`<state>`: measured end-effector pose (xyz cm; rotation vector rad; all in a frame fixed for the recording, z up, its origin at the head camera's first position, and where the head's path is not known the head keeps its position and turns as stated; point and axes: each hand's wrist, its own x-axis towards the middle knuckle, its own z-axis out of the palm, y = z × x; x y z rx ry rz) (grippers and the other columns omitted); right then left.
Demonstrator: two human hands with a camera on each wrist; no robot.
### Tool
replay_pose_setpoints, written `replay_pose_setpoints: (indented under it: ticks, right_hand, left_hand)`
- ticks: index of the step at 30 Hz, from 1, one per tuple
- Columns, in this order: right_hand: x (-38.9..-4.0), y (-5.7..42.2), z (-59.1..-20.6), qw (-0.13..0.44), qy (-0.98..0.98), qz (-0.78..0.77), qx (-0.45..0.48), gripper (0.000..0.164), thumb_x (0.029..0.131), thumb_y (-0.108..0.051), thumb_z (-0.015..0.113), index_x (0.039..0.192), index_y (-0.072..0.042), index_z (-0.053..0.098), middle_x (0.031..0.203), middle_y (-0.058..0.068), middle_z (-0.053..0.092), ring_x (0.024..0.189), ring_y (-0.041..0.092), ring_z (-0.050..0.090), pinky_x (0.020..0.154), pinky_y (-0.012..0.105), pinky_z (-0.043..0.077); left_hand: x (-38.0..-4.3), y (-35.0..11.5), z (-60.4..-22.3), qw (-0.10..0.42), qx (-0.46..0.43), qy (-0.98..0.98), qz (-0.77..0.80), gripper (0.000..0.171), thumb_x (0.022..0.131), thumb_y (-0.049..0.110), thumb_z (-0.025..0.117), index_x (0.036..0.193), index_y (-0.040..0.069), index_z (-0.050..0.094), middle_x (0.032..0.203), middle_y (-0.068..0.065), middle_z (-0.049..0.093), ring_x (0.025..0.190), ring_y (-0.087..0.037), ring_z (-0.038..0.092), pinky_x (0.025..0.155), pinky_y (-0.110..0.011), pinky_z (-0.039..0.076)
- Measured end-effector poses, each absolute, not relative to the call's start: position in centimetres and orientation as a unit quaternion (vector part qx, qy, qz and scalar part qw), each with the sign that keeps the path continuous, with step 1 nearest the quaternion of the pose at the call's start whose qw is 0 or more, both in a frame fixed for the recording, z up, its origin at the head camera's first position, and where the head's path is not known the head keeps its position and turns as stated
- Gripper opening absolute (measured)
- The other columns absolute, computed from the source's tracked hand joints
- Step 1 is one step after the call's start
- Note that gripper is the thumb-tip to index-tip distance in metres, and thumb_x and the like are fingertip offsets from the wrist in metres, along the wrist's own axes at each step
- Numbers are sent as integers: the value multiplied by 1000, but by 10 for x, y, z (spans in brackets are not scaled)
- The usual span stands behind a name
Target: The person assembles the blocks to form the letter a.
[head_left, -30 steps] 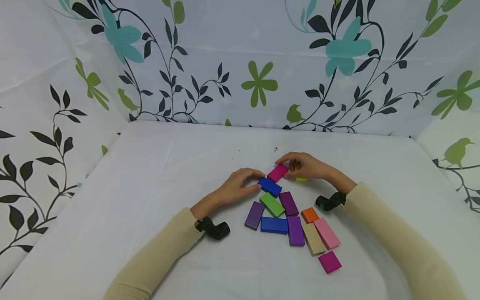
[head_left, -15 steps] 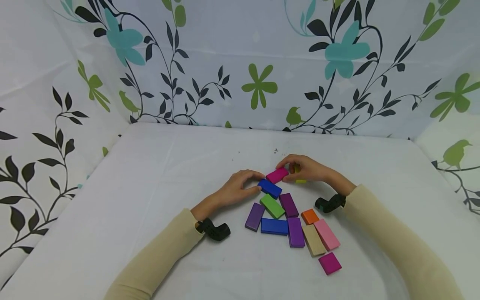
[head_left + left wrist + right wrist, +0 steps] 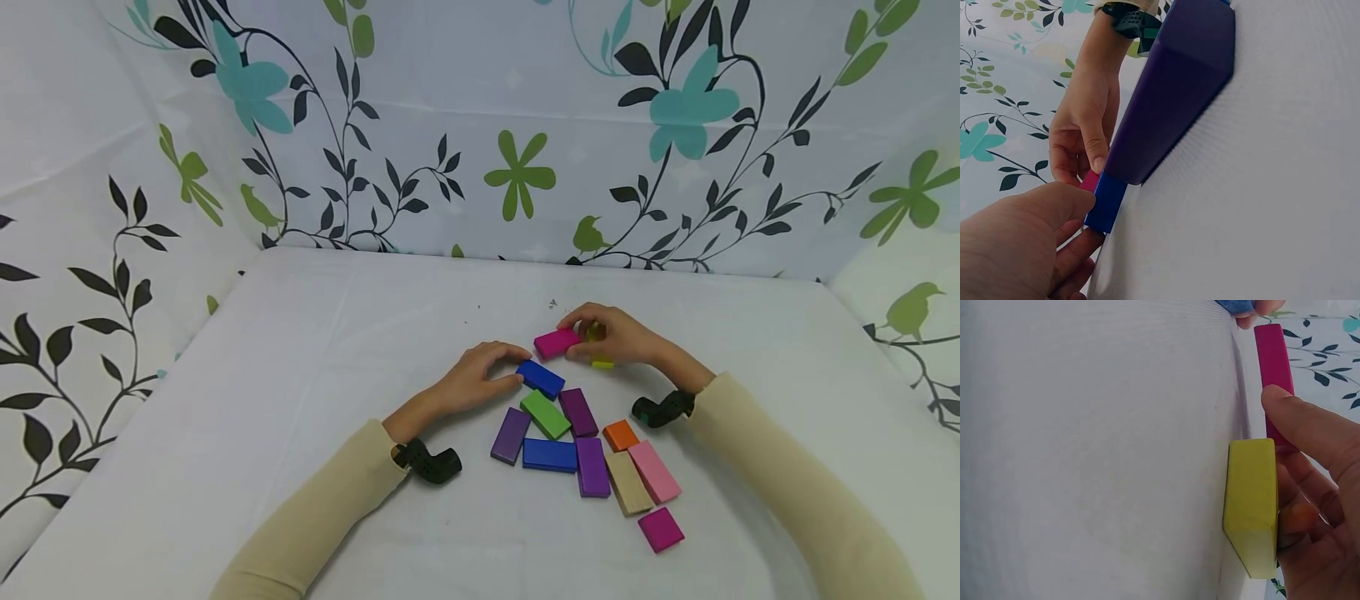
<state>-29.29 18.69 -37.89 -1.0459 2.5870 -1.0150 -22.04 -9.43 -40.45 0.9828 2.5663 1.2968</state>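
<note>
My right hand [image 3: 617, 335] pinches a magenta block [image 3: 556, 343] between thumb and fingers. In the right wrist view that magenta block [image 3: 1274, 356] stands off the white surface, while a yellow block [image 3: 1251, 487] lies under the curled fingers. A blue block [image 3: 541, 379] is at the fingertips of my left hand [image 3: 471, 375]. From the left wrist, thumb and fingers grip one end of this blue block [image 3: 1105, 203]. Just nearer than it lies a green block [image 3: 546, 414], with a dark purple block [image 3: 578, 412] to its right.
Nearer on the white table [image 3: 360, 517] lie a violet block [image 3: 511, 435], another blue block [image 3: 550, 456] and a purple block [image 3: 593, 467]. To their right are orange [image 3: 620, 435], tan [image 3: 628, 482], pink [image 3: 655, 471] and magenta [image 3: 661, 530] blocks. A patterned cloth [image 3: 420, 100] hangs behind.
The magenta block in my right hand has turned toward level and shifted slightly right, away from the blue block. My left hand stays at the blue block.
</note>
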Motion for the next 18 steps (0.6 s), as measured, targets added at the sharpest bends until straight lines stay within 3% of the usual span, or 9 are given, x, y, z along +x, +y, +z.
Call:
replay_pose_setpoints:
  ticks: [18]
  right_hand:
    - [-296, 189, -376, 61, 860, -397, -315, 40, 86, -8, 74, 123, -2, 61, 120, 14, 57, 100, 26, 56, 80, 21, 49]
  left_hand:
    - [-223, -94, -406, 51, 324, 845, 422, 37, 96, 18, 61, 131, 7, 57, 132, -8, 59, 130, -26, 46, 112, -50, 26]
